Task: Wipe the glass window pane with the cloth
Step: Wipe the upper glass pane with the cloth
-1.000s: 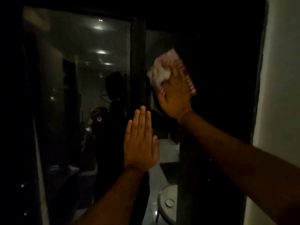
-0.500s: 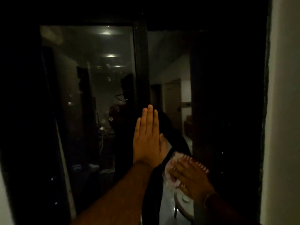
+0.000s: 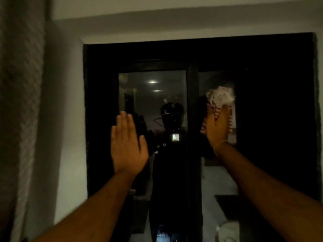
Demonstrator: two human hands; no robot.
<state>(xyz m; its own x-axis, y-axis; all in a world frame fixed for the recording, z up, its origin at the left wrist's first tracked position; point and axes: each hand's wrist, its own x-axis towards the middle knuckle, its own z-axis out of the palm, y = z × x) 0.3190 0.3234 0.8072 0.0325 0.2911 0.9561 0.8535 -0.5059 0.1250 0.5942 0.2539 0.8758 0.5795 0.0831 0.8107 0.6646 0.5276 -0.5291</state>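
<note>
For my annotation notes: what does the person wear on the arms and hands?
Nothing covers the left hand or the right hand: no gloves, and no sleeves are in view. A thin, light band circles the right wrist. The left wrist is bare.

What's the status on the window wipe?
Left hand flat on the left pane. Right hand presses the cloth high on the right pane. Nothing in the way.
</note>
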